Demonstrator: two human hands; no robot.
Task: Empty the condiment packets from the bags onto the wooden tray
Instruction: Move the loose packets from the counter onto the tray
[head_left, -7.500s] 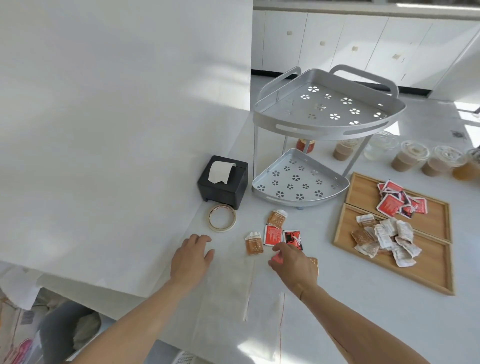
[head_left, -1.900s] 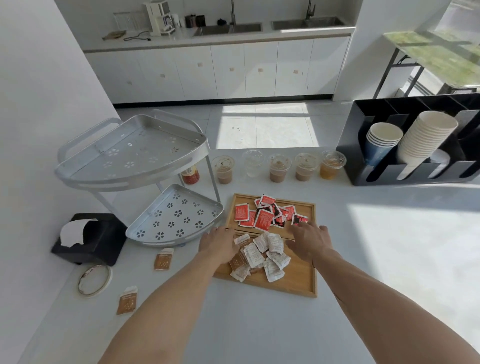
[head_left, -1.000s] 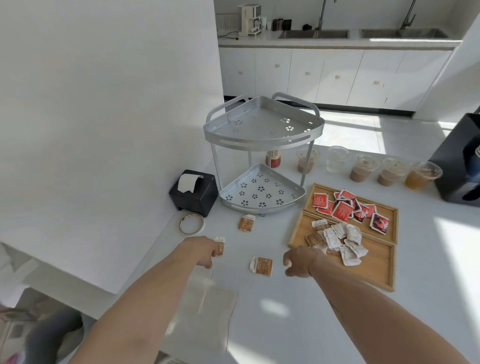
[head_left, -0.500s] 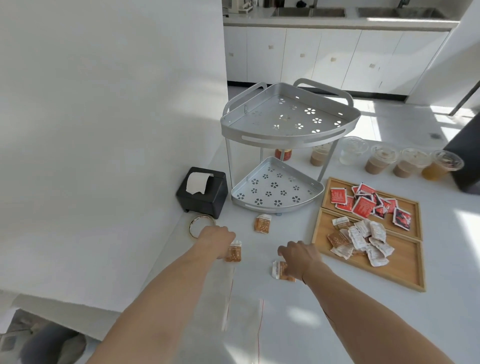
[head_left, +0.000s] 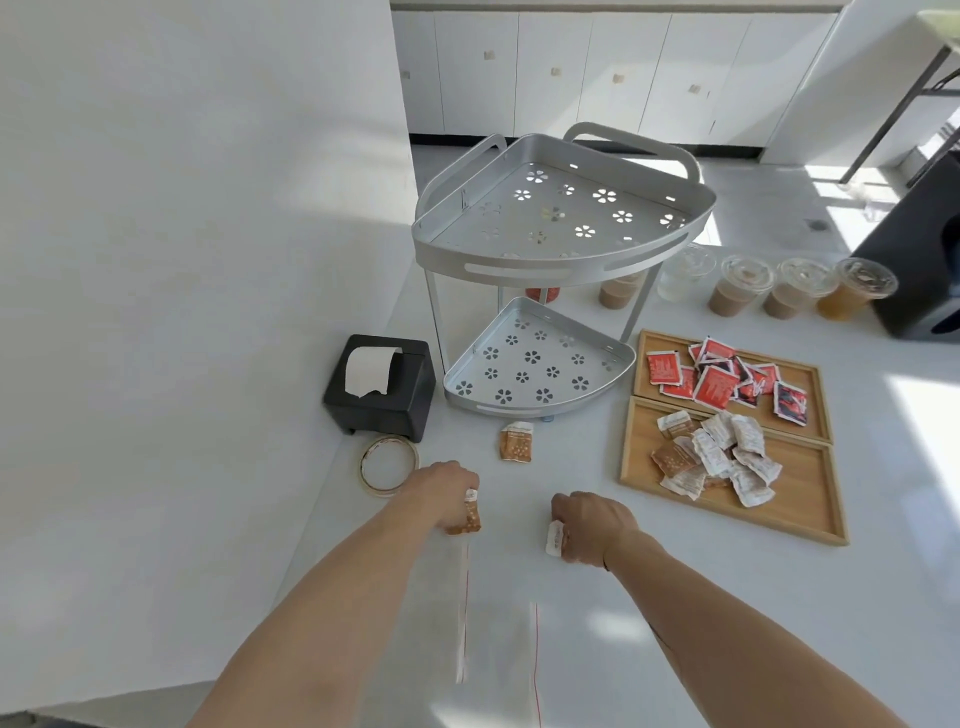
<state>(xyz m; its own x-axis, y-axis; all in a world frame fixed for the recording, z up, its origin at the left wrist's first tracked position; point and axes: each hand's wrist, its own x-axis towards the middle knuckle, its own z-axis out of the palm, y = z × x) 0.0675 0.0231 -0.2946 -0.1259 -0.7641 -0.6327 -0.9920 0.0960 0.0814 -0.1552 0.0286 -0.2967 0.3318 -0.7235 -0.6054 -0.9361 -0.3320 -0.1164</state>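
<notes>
Your left hand (head_left: 448, 491) has its fingers curled round a small brown condiment packet (head_left: 470, 516) — it hangs out at the hand's 5 o'clock side. Your right hand (head_left: 592, 525) grips another packet with a white end (head_left: 555, 538), poking out at 9 o'clock. The two-part wooden tray (head_left: 795, 512) of packets lies at 2 o'clock — one loose brown packet (head_left: 516, 441) at 12.

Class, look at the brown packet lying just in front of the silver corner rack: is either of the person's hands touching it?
Apart. The head view shows bare counter between the brown packet and both the left hand and right hand; each hand grips a different packet.
</notes>
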